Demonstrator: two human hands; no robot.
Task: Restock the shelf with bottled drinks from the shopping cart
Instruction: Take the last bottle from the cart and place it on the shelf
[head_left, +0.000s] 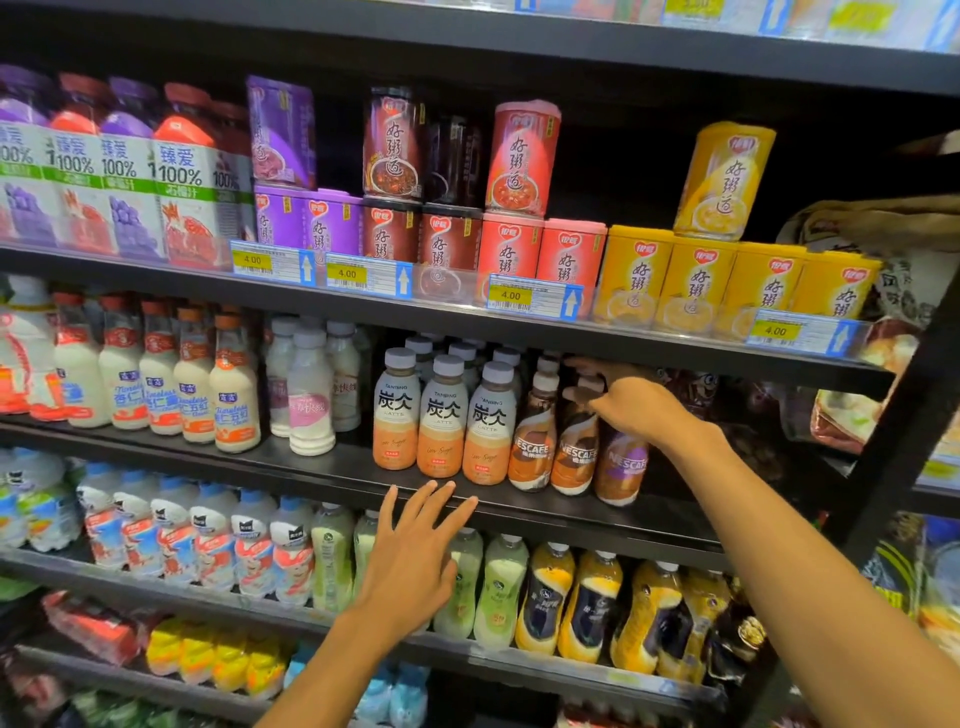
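Note:
My right hand (631, 405) reaches into the middle shelf (322, 467) and grips the top of a brown Nescafe coffee bottle (621, 467), the rightmost of three Nescafe bottles (532, 441) standing in a row. The bottle's cap is hidden by my fingers. To their left stand three Tanbing latte bottles (441, 415) with grey caps, more behind them. My left hand (415, 556) hovers with fingers spread straight just below the shelf's front edge, holding nothing. The shopping cart is out of view.
White milk-drink bottles (192, 384) fill the shelf's left side. Above are porridge cans (519, 208) and juice bottles (130, 171) behind price tags. Below are rows of green and orange bottles (592, 603). Dark space lies right of the Nescafe bottles, with snack bags (852, 405) beyond.

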